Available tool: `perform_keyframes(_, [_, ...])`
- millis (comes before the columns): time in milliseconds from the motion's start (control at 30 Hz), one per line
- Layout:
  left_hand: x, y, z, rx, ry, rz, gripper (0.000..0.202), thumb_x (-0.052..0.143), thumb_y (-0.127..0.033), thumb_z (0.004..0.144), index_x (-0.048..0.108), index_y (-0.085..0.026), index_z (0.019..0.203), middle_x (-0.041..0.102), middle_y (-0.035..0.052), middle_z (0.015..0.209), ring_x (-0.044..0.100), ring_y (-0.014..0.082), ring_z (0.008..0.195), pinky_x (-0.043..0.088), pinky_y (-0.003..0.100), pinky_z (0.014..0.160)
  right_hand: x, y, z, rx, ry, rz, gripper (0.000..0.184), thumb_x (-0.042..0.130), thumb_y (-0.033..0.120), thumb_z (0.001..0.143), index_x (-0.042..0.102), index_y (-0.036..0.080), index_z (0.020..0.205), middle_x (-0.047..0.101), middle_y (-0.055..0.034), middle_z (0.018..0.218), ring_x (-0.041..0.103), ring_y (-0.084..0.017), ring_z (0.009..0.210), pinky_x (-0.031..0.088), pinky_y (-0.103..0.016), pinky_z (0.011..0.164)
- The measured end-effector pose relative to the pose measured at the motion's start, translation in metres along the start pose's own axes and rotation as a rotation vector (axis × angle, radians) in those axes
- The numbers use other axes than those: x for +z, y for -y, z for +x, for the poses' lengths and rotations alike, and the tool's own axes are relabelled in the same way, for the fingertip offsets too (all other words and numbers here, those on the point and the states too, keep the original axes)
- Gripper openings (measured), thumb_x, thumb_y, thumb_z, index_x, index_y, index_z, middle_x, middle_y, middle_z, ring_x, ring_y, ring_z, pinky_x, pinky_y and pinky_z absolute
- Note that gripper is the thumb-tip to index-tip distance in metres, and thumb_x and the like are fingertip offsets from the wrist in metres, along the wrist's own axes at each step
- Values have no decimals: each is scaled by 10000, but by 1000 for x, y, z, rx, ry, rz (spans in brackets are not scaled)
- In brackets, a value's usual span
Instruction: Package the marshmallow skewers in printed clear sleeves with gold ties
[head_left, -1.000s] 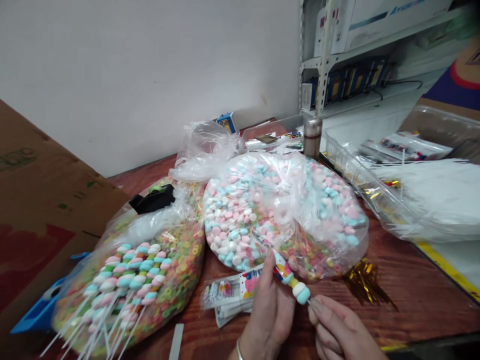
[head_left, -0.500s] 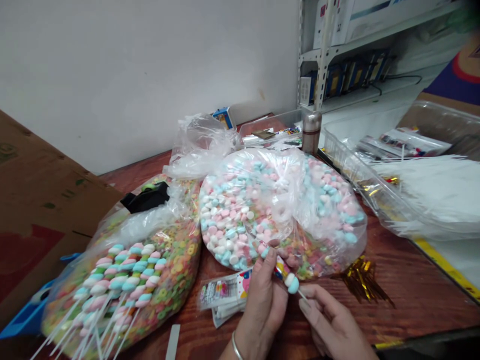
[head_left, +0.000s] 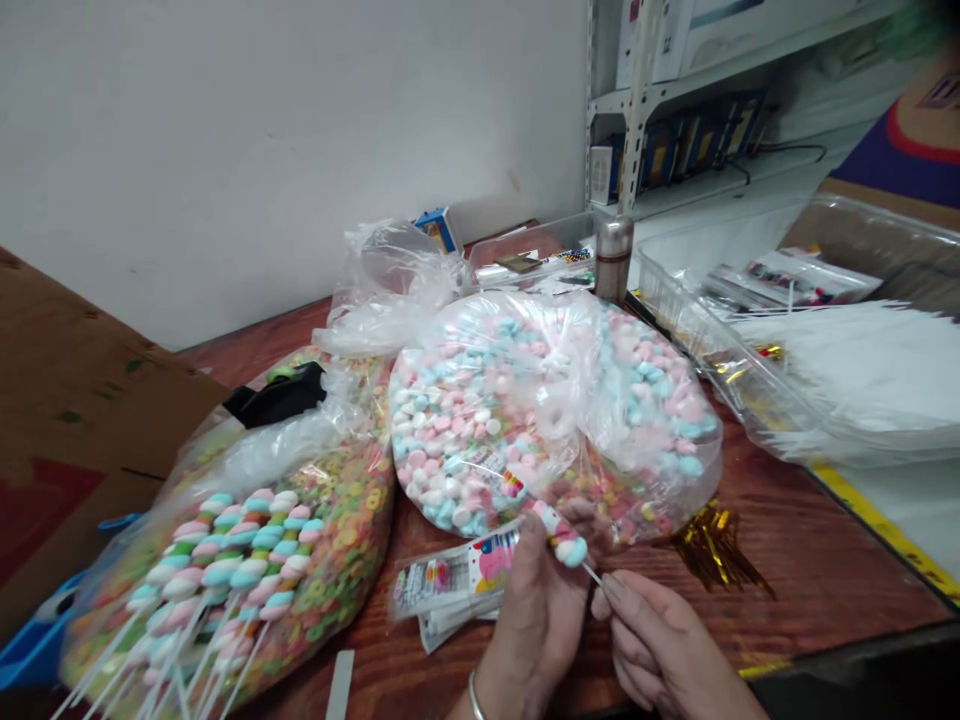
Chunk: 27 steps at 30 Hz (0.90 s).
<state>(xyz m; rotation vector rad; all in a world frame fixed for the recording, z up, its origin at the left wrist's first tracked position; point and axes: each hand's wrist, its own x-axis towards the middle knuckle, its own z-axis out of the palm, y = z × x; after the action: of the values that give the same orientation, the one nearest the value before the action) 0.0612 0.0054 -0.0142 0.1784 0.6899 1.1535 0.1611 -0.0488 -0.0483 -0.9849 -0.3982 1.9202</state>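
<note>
The left hand (head_left: 534, 630) and right hand (head_left: 660, 640) are bare. A thin silver bangle (head_left: 473, 697) circles the left wrist, just behind the grip.

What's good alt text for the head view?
A left hand grips a marshmallow skewer while a right hand pinches its stick. Behind them on a wooden table lie a clear bag of pastel marshmallows and a bag of cereal rings with more skewers.

Steel flask (head_left: 614, 259), metal shelving (head_left: 634, 110); gold twist ties (head_left: 716, 548) on wooden table (head_left: 829, 560).
</note>
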Motion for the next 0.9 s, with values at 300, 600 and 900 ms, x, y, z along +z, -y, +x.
perform_keyframes(300, [9, -8, 9, 29, -148, -78, 159, 656, -309, 853, 634, -151, 850, 614, 24, 744, 613, 142, 690, 541, 291, 703, -15, -11, -2, -590, -168, -790, 280, 507, 389, 938, 561, 199, 740, 490, 37, 601, 449, -98, 522, 352, -213, 510])
perform_keyframes(600, [17, 0, 1, -9, -229, -62, 211, 667, -358, 840, 617, -154, 862, 605, 20, 739, 588, 130, 652, 524, 275, 689, -23, -7, 1, -1073, -227, -1337, 104, 539, 149, 906, 631, 193, 889, 640, -21, 682, 575, -165, 619, 410, -279, 630])
perform_keyframes(900, [7, 21, -4, 84, -121, 103, 265, 657, -402, 840, 685, -147, 907, 679, 58, 866, 622, 163, 840, 457, 313, 895, -12, 4, 3, -432, -147, -677, 315, 527, 475, 904, 647, 194, 830, 648, -11, 728, 590, -164, 681, 461, -221, 636])
